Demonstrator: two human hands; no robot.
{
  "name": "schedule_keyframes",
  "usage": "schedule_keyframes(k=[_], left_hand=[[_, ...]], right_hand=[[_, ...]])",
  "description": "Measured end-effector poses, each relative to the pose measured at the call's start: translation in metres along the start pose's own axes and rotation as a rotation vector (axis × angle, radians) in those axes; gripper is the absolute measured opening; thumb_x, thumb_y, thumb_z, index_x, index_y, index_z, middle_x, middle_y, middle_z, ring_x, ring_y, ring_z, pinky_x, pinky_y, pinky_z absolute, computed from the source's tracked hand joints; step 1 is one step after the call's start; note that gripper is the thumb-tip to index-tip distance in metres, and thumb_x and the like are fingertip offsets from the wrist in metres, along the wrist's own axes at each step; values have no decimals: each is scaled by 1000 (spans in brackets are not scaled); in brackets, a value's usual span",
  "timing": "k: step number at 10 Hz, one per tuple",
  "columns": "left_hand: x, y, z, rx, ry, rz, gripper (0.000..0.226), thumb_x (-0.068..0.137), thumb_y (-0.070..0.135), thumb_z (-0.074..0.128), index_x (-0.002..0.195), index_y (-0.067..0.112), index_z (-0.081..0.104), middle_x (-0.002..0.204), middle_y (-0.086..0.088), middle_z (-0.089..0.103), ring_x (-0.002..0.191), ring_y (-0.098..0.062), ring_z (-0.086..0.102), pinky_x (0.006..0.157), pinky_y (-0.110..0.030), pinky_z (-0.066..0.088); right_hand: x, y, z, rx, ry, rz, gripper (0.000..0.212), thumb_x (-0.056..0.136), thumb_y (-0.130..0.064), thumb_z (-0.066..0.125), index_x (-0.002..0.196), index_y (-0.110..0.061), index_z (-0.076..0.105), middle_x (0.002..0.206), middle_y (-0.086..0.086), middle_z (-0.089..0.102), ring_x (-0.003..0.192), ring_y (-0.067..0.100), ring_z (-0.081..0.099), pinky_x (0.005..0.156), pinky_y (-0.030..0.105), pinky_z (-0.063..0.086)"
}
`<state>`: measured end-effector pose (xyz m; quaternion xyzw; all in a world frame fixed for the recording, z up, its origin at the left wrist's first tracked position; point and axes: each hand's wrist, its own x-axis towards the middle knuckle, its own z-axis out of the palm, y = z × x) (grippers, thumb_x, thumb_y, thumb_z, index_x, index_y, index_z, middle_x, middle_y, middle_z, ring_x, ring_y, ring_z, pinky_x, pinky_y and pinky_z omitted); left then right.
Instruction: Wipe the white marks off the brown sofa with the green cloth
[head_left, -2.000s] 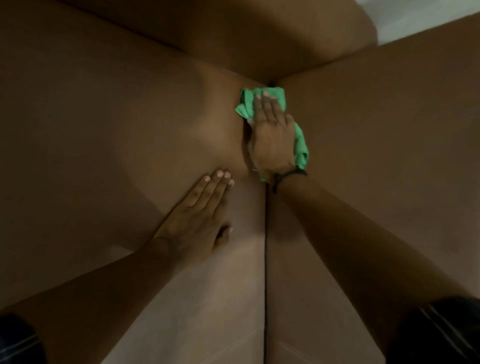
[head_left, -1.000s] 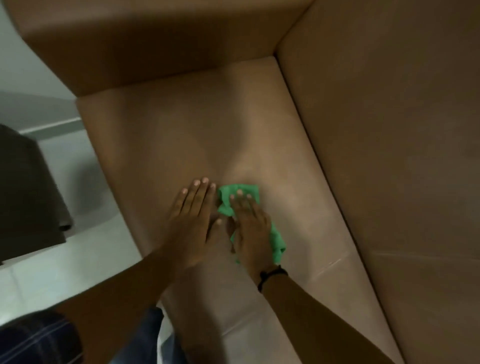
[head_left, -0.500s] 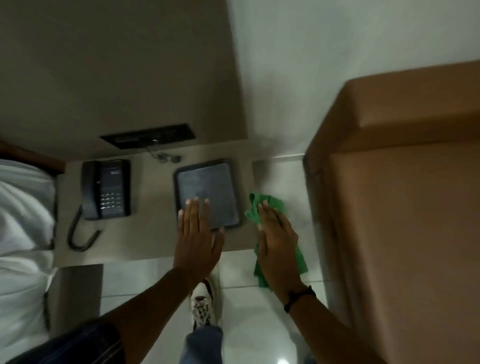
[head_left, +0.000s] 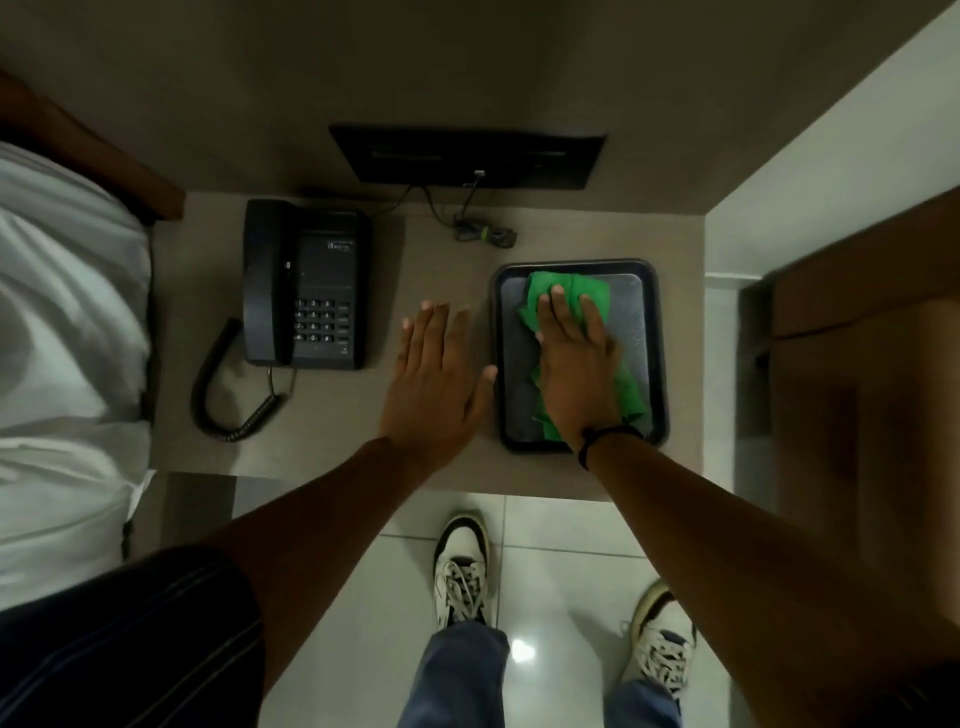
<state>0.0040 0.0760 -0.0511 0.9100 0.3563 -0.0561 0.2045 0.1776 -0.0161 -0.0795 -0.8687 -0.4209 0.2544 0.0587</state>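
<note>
The green cloth (head_left: 631, 389) lies crumpled in a black tray (head_left: 655, 338) on a grey side table (head_left: 332, 415). My right hand (head_left: 576, 364) lies flat on top of the cloth, fingers stretched out, a dark band on the wrist. My left hand (head_left: 434, 379) is open, palm down, just left of the tray, with its thumb near the tray's rim. The brown sofa (head_left: 857, 338) shows only as a blurred arm at the right edge. No white marks can be made out on it.
A black desk phone (head_left: 306, 286) with a coiled cord sits on the table's left half. A bundled cable (head_left: 483, 234) runs to a black wall panel (head_left: 467, 156). White bedding (head_left: 62, 338) is at the left. My shoes (head_left: 462, 571) stand on pale floor tiles.
The view swung from the sofa seat to the side table. My right hand carried the green cloth off the sofa and onto the black tray. My left hand moved alongside it.
</note>
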Motion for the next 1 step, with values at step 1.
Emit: schedule_keyframes(k=[1], left_hand=[[0,-3,11,-7,35,-26,80,117,53,31,177,2,20,186,-27,15,176,-37,2,140,-41,-13]], right_hand=[[2,-2,13,-77,43,-18,64,115,-32,36,172,-25,8,181,-4,-3,166,30,-11,128,67,15]])
